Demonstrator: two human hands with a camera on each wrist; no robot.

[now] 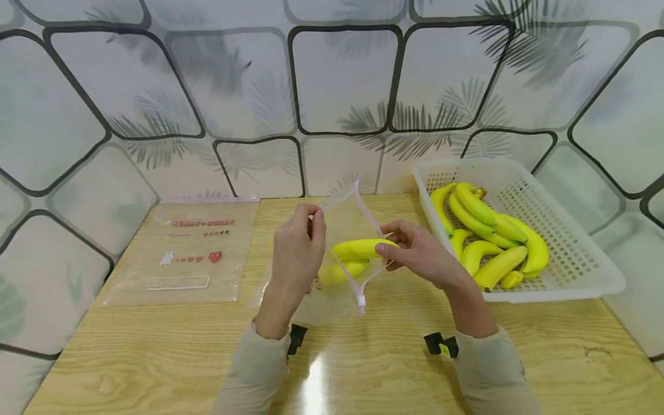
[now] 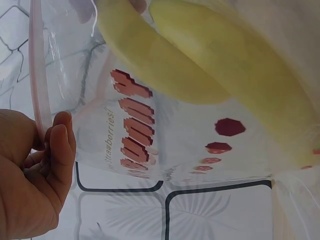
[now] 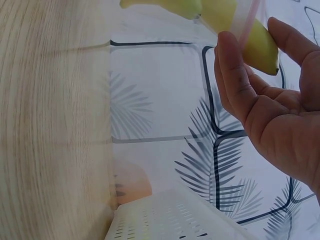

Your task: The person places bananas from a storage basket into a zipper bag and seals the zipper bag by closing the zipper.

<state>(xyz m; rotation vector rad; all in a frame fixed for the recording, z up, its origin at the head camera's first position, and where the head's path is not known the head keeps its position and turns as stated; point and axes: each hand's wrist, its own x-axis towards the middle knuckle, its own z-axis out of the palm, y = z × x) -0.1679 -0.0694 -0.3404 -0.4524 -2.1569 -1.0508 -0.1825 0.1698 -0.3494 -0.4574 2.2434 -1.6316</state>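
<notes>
Left grip (image 1: 298,248) holds bag rim (image 2: 36,65); banana (image 1: 358,249) juts past

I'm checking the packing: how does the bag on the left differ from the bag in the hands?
The left bag lies flat on the table; the held bag gapes open at its mouth. The left bag shows no bananas inside, while the held bag has two bananas, one poking past its mouth. Both are clear, with pink-edged mouths and red print.

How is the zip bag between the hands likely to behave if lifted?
The zip bag is probably floppy, as its pink zip strip bends apart. It looks thin and see-through, suggesting little weight of its own. The bananas in it might make it sag.
</notes>
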